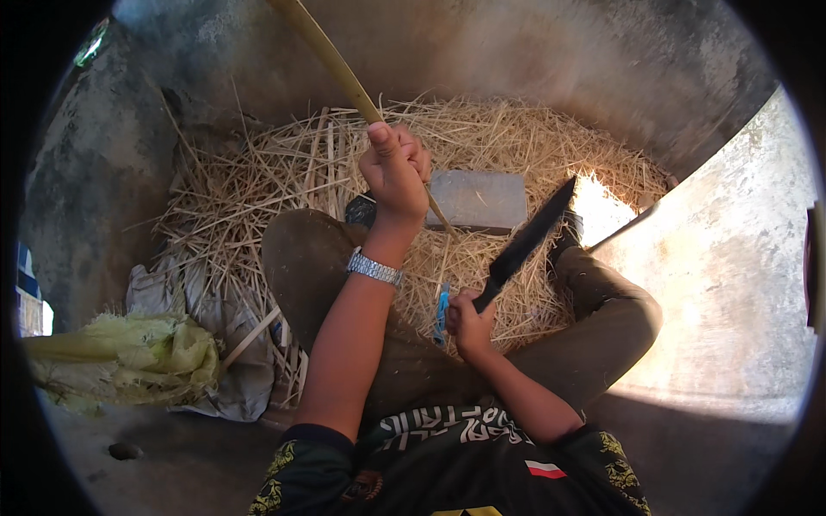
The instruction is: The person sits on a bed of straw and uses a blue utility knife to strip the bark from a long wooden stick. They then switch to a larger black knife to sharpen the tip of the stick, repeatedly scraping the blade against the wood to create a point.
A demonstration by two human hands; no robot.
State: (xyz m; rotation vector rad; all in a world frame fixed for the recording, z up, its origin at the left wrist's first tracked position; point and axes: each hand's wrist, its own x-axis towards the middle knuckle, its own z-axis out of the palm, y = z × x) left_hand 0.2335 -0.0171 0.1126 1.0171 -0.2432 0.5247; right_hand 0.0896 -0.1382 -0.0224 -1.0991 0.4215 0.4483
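Observation:
My left hand (397,172) is raised above the straw, its fingers wrapped round a long yellow-green bamboo strip (331,60). The strip runs up past the top of the view, and its thin lower end comes out below the fist, close to a grey block (490,199). Lower and to the right, my right hand (471,328) grips the handle of a large knife (532,242). Its broad dark blade slants up and to the right, apart from the bamboo. A bright blue band (442,311) shows just left of the right hand; whether they touch, I cannot tell.
My bent legs (602,344) frame a heap of pale straw-like shavings (258,189). A frayed yellow-green sack (146,353) lies at the left on grey cloth (241,378). Concrete walls (533,52) rise behind and at both sides. A dark rod-like thing (624,228) leans at the right.

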